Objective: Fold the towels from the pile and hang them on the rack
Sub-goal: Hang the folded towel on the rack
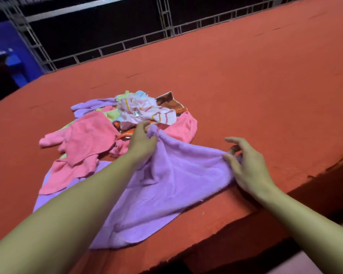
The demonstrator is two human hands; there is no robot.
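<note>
standing at a red-covered table [246, 80], a person holds a purple towel [166, 184] by two corners, left hand [142, 142] gripping a bunched corner beside the pile of towels [127, 119], right hand [244, 161] pinching the other near the table edge. the spread grip seems meant to flatten it for folding; no rack is visible.

A broad table [246, 86] covered in red-orange felt carries everything. Directly on it, beyond the left hand [142, 143], lies a heap of towels [127, 117]; between both hands a lilac towel [166, 184] spreads flat, reaching the near edge below the right hand [246, 167].
</note>
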